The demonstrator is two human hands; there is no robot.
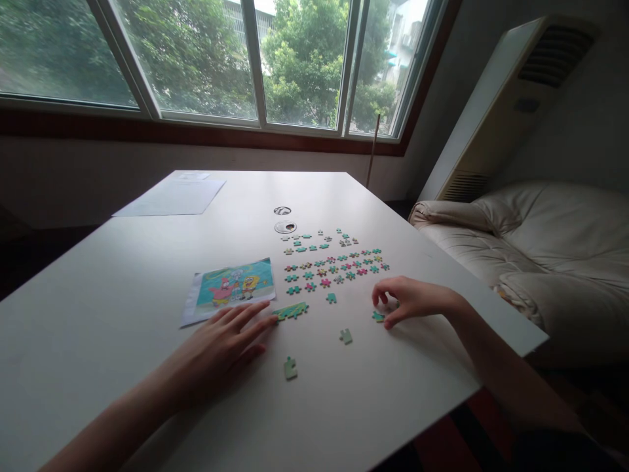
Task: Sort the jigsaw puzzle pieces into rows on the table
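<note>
My left hand (230,337) lies flat with its fingers stretched out. Its fingertips touch the left end of a short strip of joined green puzzle pieces (291,311) and reach over the lower edge of a printed cartoon picture (236,288). On the right, my right hand (410,298) is curled, thumb and fingers closed about a green puzzle piece (377,316) at the tabletop. Three loose pieces are nearby: a teal puzzle piece (331,298), a pale puzzle piece (346,336) and another pale puzzle piece (290,368) closest to me. Beyond them, several rows of coloured puzzle pieces (337,267) are laid out.
Two round flat items (285,227) lie beyond the rows on the white table (122,301). White sheets of paper (171,195) rest at the far left corner. A cream leather sofa (560,242) stands beyond the table's right edge, below a tall air conditioner (496,105).
</note>
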